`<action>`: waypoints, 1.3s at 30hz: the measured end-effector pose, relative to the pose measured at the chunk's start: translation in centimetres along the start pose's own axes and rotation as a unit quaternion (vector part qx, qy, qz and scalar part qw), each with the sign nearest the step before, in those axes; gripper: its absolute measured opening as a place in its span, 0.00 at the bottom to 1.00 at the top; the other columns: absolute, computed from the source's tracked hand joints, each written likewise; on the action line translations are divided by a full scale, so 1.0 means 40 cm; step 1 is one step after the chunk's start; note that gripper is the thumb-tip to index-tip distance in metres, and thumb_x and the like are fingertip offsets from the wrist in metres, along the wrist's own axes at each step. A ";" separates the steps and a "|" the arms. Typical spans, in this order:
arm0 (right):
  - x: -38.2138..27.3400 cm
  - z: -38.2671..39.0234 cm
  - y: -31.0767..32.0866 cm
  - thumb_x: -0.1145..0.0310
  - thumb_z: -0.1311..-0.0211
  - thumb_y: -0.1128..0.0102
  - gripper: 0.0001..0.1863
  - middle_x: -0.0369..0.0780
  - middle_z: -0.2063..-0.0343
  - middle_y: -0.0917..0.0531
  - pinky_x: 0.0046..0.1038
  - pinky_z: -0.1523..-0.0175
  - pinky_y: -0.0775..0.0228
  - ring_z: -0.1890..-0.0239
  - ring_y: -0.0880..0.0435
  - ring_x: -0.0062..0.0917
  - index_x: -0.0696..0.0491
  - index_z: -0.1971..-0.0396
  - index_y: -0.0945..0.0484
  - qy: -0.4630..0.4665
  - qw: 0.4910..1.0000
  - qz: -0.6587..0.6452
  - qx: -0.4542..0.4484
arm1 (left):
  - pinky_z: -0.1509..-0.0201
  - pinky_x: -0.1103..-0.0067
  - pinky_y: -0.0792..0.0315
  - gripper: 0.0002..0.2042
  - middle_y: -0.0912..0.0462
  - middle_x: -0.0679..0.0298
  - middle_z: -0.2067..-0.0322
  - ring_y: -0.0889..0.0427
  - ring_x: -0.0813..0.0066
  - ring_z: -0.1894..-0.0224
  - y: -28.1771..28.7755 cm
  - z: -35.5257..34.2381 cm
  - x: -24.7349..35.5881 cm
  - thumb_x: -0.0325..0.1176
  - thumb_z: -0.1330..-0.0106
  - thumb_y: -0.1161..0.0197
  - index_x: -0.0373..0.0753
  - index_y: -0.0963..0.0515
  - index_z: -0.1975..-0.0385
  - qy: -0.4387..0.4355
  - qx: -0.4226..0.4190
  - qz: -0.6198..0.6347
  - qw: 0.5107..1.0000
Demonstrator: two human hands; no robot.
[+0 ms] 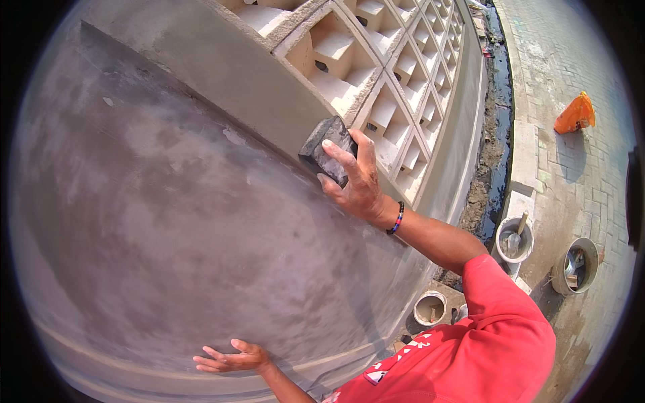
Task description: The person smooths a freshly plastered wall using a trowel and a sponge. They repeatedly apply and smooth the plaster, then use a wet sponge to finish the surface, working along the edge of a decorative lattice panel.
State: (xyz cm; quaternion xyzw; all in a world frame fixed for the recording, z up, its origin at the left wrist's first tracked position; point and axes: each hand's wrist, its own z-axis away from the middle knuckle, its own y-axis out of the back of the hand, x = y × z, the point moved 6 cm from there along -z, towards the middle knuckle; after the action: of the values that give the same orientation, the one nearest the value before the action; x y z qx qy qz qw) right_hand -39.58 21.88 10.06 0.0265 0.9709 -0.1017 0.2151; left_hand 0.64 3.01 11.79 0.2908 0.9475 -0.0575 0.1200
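My right hand (359, 181) is closed round a dark grey, sponge-like block (320, 143) with pale dust on it. The block is pressed against the smooth grey plaster band (262, 94) just below the openwork blocks, at the band's lower edge. Below the band spreads a wide plastered wall (168, 228), blotched with darker and lighter patches. Low in the view, my left hand (232, 358) holds nothing, its fingers apart in front of the wall's lower part. Whether it touches the wall I cannot tell.
Pale openwork blocks (334, 46) form a lattice above the band. To the right, a water-filled ditch (498, 134) runs along the wall, with paving (605, 188) beyond. Buckets stand near me: one (430, 293) low, another (514, 260), and one (562, 285) farther right. An orange bag (573, 115) stands on the paving.
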 end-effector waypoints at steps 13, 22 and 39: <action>0.094 0.221 0.056 0.68 0.52 0.28 0.38 0.54 0.43 0.37 0.47 0.37 0.40 0.42 0.34 0.49 0.42 0.38 0.33 -0.116 0.993 0.014 -0.007 | 0.27 0.46 0.53 0.27 0.47 0.47 0.28 0.53 0.42 0.25 -0.005 0.004 0.009 0.43 0.24 0.55 0.36 0.42 0.30 -0.041 0.002 -0.010 0.999; 0.041 0.051 0.021 0.67 0.52 0.28 0.38 0.57 0.43 0.37 0.47 0.39 0.40 0.43 0.34 0.51 0.45 0.37 0.33 -0.058 0.998 0.025 -0.007 | 0.28 0.49 0.47 0.28 0.46 0.49 0.28 0.54 0.43 0.25 -0.006 0.010 -0.002 0.49 0.24 0.54 0.35 0.38 0.32 0.011 -0.012 -0.012 1.000; 0.231 0.708 0.297 0.67 0.41 0.34 0.29 0.48 0.46 0.27 0.37 0.35 0.39 0.41 0.29 0.40 0.57 0.41 0.30 -0.413 0.901 0.097 -0.091 | 0.27 0.45 0.52 0.28 0.48 0.44 0.28 0.55 0.40 0.25 0.001 -0.001 -0.007 0.48 0.26 0.54 0.39 0.40 0.31 0.020 -0.026 0.001 0.999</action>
State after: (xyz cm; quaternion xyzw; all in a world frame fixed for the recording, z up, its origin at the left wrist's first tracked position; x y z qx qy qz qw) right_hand -35.16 27.65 -21.19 0.0568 0.7926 0.0066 0.6071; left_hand 0.88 2.91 11.88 0.2895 0.9506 -0.0268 0.1090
